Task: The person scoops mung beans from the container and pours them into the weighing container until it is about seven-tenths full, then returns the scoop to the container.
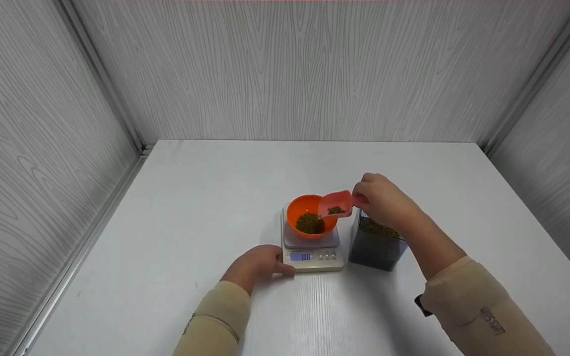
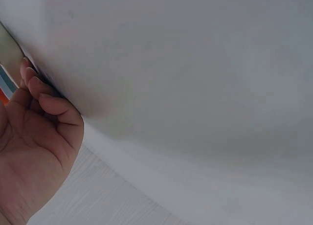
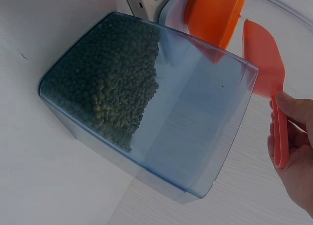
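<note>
Orange-red plastic scoop (image 1: pixel 335 204) sits in the right hand (image 1: pixel 381 200), handle pinched between thumb and curled fingers (image 3: pixel 288 107). Handle end is inside the grip; the bowl end sticks out to the person's left, past the fingertips, w/ a small load of green beans (image 1: pixel 336 210) in it. Scoop is held in the air, mouth over the right rim of the orange bowl (image 1: pixel 311 215), just above it; can't tell if it touches the rim. In the right wrist view the scoop's handle runs along the fingers, blade beyond them, next to the bowl's edge.

Bowl rests on the platform of a small white kitchen scale (image 1: pixel 311 247), w/ a heap of the same beans in its bottom. Scale display is lit; digits too small to read.

Clear bluish container (image 1: pixel 377 244) stands on the table (image 1: pixel 215 198) just right of the scale, under the right wrist, partly filled w/ beans; right wrist view shows it open-topped, beans banked to one side.

Left hand (image 1: pixel 258 263) lies on the table at the scale's front-left corner, fingers curled loosely, thumb against the scale's front edge. Left wrist view: fingertips (image 2: pixel 54 105) bent in toward the scale's side, gripping nothing.

Both sleeves beige. Grey wood-grain panels wall in the table on three sides.
</note>
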Available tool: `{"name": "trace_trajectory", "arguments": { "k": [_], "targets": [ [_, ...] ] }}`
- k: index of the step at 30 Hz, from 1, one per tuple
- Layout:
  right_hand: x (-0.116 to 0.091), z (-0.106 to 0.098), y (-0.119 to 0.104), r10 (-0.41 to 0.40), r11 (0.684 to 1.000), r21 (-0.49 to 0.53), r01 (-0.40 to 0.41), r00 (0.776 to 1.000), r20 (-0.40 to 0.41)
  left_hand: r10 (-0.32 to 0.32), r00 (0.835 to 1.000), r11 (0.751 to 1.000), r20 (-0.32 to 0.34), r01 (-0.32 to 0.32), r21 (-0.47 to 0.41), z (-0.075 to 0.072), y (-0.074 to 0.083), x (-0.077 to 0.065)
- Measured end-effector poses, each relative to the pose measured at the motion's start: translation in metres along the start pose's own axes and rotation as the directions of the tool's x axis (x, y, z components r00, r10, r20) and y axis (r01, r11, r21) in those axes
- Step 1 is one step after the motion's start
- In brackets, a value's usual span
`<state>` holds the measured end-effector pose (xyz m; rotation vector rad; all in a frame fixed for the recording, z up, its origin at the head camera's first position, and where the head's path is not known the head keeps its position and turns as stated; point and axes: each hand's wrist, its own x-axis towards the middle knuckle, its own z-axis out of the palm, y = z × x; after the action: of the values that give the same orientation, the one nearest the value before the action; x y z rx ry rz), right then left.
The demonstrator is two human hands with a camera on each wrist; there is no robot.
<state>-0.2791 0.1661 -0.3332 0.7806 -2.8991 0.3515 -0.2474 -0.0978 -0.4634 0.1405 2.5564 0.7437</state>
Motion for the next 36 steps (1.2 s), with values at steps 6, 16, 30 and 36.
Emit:
{"name": "trace_trajectory", "arguments": {
  "k": [6,16,30,36],
  "targets": [
    [-0.0003,-0.0019,-0.0029,-0.002,1.000,-0.025,0.002,1.000,-0.002,-0.003,1.000,1.000,0.001,0.003,-0.017,0.0005,-0.0007,0.0006],
    [-0.0007,-0.0012,-0.0055,0.002,0.999,-0.043,-0.002,1.000,0.002,-0.017,1.000,1.000,0.002,0.017,-0.022,0.0011,-0.0005,0.0000],
    [-0.0026,0.0000,-0.0055,0.008,0.999,-0.050,-0.007,1.000,0.013,0.011,1.000,1.000,-0.001,-0.011,0.005,0.0018,-0.0010,0.0000],
    [-0.0042,-0.0024,0.0026,0.017,0.998,0.060,-0.016,1.000,-0.015,-0.006,1.000,1.000,0.000,0.006,-0.014,0.0020,-0.0019,0.0007]
  ]
}}
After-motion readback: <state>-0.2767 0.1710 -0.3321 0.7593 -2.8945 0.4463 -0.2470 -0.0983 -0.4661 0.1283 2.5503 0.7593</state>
